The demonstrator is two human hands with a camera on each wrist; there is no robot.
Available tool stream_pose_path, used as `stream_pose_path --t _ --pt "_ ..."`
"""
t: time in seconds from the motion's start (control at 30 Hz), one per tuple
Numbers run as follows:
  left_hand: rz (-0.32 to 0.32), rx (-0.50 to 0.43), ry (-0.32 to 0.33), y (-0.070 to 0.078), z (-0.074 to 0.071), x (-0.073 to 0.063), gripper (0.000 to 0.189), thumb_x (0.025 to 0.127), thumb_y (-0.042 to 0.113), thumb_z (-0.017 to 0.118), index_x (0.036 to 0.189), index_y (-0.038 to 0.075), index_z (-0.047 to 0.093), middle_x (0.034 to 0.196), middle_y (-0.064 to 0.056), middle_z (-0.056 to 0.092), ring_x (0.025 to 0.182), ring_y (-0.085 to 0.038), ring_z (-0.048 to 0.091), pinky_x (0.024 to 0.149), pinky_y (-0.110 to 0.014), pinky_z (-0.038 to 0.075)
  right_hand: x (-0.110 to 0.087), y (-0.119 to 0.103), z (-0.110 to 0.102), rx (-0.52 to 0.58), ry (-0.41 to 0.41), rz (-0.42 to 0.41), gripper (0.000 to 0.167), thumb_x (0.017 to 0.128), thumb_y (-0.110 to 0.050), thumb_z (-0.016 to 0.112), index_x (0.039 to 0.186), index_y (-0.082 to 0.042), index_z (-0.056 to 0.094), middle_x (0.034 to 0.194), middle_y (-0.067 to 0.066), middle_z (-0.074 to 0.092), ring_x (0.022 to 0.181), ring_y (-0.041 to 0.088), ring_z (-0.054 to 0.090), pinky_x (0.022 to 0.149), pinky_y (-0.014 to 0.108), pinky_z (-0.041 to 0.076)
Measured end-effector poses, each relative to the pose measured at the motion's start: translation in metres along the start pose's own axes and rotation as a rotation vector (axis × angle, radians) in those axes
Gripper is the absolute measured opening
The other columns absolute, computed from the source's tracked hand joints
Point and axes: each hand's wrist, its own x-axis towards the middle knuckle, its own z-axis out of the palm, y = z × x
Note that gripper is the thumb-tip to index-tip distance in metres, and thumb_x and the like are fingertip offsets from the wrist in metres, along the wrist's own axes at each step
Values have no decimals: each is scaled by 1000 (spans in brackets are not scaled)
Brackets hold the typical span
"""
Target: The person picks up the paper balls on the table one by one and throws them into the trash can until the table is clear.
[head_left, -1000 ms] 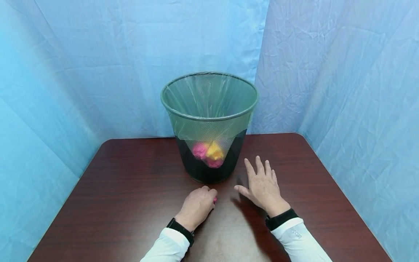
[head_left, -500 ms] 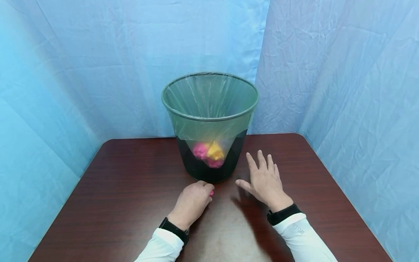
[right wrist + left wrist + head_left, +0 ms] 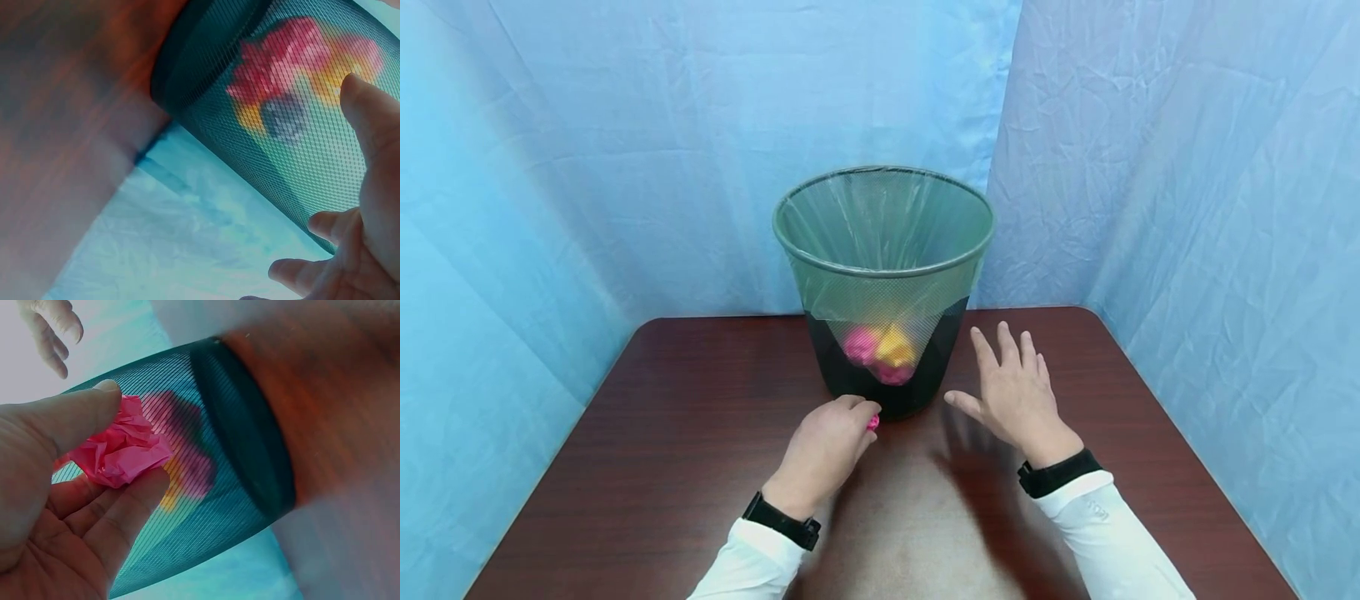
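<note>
My left hand (image 3: 823, 450) grips a crumpled pink paper ball (image 3: 128, 447) between thumb and fingers, in front of the bin's lower left side. The mesh wastebasket (image 3: 883, 292) stands upright, dark at the base, with a clear plastic liner folded over its rim. Through the mesh show crumpled balls, pink (image 3: 861, 343) and yellow (image 3: 895, 344); a dark grey one (image 3: 284, 119) appears in the right wrist view. To the right of the bin, my right hand (image 3: 1018, 396) is spread with fingers straight and holds nothing. In the head view most of the held ball is hidden behind my left fingers.
The dark red-brown table (image 3: 700, 400) has rounded far corners. Light blue cloth (image 3: 662, 167) hangs behind and on both sides of it. The basket stands towards the table's far edge.
My left hand has moved up and to the left with the pink paper ball, away from the tabletop. My right hand has shifted forward and slightly right, fingers still spread.
</note>
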Motion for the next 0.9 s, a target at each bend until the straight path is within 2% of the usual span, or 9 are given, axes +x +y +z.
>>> stream_pose_path --t 0.5,0.9 --pt "28 19 67 -4 -32 6 43 84 23 90 122 9 74 114 -6 75 101 -18 72 91 -33 61 11 -2 -25 -30 3 -10 104 89 -60 75 166 -12 24 168 32 19 152 61 14 119 75 22" --pt "68 -54 134 -5 -57 13 44 86 23 88 126 11 74 119 -6 76 107 -18 73 95 -33 60 15 -3 -37 -24 26 -20 104 89 -60 75 166 -11 25 167 33 19 152 61 14 118 76 21"
